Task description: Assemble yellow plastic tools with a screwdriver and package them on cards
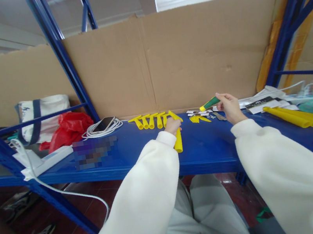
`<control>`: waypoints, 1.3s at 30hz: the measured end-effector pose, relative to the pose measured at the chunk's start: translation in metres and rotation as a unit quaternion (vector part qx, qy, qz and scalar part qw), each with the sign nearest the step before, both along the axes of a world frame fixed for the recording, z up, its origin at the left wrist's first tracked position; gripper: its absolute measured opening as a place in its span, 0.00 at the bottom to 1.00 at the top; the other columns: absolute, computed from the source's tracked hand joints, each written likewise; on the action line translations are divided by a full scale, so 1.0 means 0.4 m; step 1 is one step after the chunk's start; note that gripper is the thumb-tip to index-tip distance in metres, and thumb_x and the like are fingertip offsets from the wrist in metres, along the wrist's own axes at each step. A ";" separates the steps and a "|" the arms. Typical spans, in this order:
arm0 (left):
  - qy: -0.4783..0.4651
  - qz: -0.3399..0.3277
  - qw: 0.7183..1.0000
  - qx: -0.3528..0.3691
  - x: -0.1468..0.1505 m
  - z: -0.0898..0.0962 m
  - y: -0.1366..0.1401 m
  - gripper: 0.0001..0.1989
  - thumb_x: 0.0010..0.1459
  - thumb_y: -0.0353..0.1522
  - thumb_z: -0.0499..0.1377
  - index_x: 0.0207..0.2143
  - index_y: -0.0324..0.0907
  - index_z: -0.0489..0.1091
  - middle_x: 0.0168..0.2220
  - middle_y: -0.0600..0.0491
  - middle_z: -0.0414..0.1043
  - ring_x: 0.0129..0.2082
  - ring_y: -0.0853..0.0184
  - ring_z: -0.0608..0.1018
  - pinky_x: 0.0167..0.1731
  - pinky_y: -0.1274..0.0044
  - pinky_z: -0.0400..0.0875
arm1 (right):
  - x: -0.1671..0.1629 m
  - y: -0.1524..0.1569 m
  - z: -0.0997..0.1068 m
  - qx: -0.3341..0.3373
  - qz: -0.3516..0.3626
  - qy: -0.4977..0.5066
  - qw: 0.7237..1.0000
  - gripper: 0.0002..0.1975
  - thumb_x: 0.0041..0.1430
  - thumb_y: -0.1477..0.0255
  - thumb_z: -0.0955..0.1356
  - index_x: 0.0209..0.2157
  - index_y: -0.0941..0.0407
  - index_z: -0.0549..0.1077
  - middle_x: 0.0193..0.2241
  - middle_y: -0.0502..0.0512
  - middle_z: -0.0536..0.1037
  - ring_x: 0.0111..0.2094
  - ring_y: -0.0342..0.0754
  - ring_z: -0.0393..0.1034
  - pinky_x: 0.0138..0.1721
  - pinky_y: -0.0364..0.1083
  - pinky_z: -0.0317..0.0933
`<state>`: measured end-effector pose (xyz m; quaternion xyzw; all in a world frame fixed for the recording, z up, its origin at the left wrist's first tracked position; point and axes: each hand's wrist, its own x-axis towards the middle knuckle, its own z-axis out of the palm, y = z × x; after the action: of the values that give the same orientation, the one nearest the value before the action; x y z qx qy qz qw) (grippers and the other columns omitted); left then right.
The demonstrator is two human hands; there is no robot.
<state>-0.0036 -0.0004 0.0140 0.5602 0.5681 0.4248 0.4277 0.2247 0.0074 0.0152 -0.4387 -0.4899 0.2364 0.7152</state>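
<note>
My left hand (172, 125) is closed around a yellow T-shaped piece (178, 142); its thick tube points toward me and its crosswise top shows above the fingers. My right hand (230, 107) grips a green tube with a yellow tip (210, 103), like a glue tube, tilted with the tip to the left. Left of my left hand, several similar yellow T-shaped pieces (151, 122) stand in a row. Between the hands lie small flat yellow pieces (199, 119) beside paper labels, too small to make out fully.
Long yellow tubes (299, 115) lie on the blue shelf (203, 147) at right, beside a black-and-white card (259, 104). A phone (104, 124) rests on a coiled white cable (89, 134). Further left are a red bag (67, 128) and a power strip (51, 160). Cardboard (194, 55) closes the back.
</note>
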 end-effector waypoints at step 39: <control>0.236 -0.107 0.941 0.219 0.006 -0.029 0.009 0.25 0.52 0.20 0.61 0.53 0.37 0.75 0.54 0.44 0.76 0.56 0.58 0.75 0.58 0.72 0.66 | 0.061 0.027 -0.059 -0.255 -0.176 -0.545 0.779 0.21 0.53 0.80 0.65 0.47 0.54 0.80 0.50 0.62 0.79 0.53 0.59 0.72 0.53 0.55 0.65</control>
<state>-0.0012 0.0032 0.0024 0.7818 0.4823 0.3460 0.1911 0.2489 0.0181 -0.0084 -0.7392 -0.6341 -0.0559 0.2200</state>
